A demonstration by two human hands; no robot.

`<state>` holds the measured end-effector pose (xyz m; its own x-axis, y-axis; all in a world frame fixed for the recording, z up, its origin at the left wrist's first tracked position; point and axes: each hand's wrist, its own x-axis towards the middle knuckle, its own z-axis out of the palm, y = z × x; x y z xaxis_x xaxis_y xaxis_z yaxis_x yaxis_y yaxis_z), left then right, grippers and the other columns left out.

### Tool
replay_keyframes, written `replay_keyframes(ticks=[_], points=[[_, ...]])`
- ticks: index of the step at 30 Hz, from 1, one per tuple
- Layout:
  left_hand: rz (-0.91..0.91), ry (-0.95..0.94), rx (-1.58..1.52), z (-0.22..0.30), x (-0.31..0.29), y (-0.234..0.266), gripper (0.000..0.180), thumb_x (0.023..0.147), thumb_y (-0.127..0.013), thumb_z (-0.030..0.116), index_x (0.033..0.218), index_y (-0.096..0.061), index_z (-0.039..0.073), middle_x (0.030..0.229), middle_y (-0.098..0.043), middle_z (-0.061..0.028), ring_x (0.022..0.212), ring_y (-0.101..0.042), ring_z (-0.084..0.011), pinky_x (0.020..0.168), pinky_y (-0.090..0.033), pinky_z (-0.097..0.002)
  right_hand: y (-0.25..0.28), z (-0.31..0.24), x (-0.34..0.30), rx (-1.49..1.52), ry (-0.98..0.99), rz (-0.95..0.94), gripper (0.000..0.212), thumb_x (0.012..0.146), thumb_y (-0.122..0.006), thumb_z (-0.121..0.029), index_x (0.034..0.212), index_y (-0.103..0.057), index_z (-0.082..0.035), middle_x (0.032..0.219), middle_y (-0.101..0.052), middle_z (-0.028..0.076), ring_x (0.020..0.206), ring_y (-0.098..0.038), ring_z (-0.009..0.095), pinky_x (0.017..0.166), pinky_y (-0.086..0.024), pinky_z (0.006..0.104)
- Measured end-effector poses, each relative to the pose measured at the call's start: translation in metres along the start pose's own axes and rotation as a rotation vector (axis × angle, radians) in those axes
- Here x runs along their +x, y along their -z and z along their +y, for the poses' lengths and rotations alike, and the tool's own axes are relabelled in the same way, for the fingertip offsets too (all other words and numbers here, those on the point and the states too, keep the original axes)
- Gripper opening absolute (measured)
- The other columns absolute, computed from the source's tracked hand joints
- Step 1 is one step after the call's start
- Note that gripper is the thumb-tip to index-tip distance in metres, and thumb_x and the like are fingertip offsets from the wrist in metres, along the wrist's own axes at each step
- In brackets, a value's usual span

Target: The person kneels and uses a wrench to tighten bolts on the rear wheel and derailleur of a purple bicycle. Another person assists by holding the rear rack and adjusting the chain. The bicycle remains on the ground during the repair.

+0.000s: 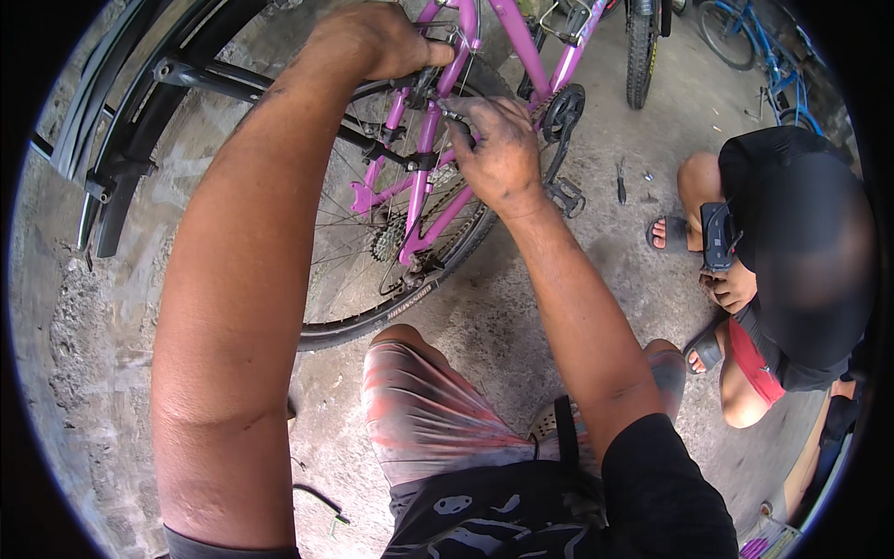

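A pink bicycle frame (426,140) stands in front of me, its rear wheel (438,279) toward me. My left hand (368,42) is at the upper seat stays, its thumb against the pink tube near the rear brake; its other fingers are mostly hidden behind the hand. Lower and to the right, my right hand (503,154) is closed, thumb and fingers curled round a small tool with a dark end (476,143). The tool's metal tip points at the brake area beside the seat stay. Its exact kind I cannot make out.
At the left, black fenders (130,121) stand by the concrete wall. A crank with pedal (565,197) juts out on the right. A screwdriver (621,182) lies on the floor. A person (792,261) squats at the right. A blue bicycle (778,56) stands far right.
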<state>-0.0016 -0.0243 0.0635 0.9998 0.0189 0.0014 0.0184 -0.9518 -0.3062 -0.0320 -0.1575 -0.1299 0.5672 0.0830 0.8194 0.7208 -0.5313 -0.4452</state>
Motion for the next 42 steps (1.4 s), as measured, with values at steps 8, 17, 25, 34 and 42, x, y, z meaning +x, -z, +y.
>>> replay_keyframes(ticks=[8, 17, 25, 34, 42], points=[[0.01, -0.021, -0.005, -0.003, -0.004, -0.001, 0.094, 0.089, -0.06, 0.085, 0.126, -0.078, 0.001, 0.136, -0.072, -0.025, 0.133, -0.066, -0.0386, 0.111, -0.053, -0.0452, 0.005, 0.008, 0.008, -0.205, 0.299, 0.018, 0.025, 0.087, -0.083, -0.009, 0.11, -0.078, -0.011, 0.11, -0.08, 0.007, 0.106, -0.073, 0.029, 0.1, -0.053, 0.0437], [0.027, -0.028, 0.04, -0.001, -0.001, -0.003, 0.093, 0.091, -0.06, 0.084, 0.129, -0.077, 0.001, 0.139, -0.071, -0.024, 0.135, -0.066, -0.0384, 0.113, -0.052, -0.0455, -0.003, -0.029, 0.007, 0.172, -0.443, -0.038, 0.025, 0.1, -0.077, -0.018, 0.115, -0.074, 0.002, 0.099, -0.079, 0.02, 0.094, -0.079, 0.033, 0.084, -0.059, 0.0454], [0.058, -0.019, -0.036, -0.005, 0.008, -0.012, 0.085, 0.091, -0.066, 0.079, 0.13, -0.079, 0.004, 0.136, -0.074, -0.0225, 0.132, -0.069, -0.0364, 0.112, -0.054, -0.0464, 0.004, -0.046, 0.017, 0.153, -0.618, -0.19, 0.035, 0.107, -0.064, -0.028, 0.121, -0.076, 0.002, 0.09, -0.079, 0.022, 0.089, -0.078, 0.04, 0.087, -0.058, 0.0481], [0.071, -0.021, -0.029, -0.004, 0.009, -0.017, 0.084, 0.094, -0.068, 0.073, 0.136, -0.074, 0.001, 0.14, -0.071, -0.0239, 0.135, -0.067, -0.038, 0.113, -0.052, -0.0471, -0.014, -0.015, -0.01, 0.036, -0.196, 0.034, 0.031, 0.099, -0.071, -0.006, 0.13, -0.073, -0.001, 0.121, -0.072, 0.022, 0.113, -0.07, 0.042, 0.098, -0.056, 0.0489], [0.082, -0.024, -0.063, -0.01, 0.013, -0.019, 0.089, 0.091, -0.068, 0.079, 0.128, -0.077, -0.002, 0.133, -0.073, -0.027, 0.131, -0.069, -0.0387, 0.113, -0.053, -0.0478, -0.014, -0.006, -0.002, -0.117, -0.057, -0.012, 0.032, 0.097, -0.074, -0.009, 0.128, -0.074, -0.004, 0.119, -0.07, 0.015, 0.112, -0.066, 0.038, 0.1, -0.055, 0.0472]])
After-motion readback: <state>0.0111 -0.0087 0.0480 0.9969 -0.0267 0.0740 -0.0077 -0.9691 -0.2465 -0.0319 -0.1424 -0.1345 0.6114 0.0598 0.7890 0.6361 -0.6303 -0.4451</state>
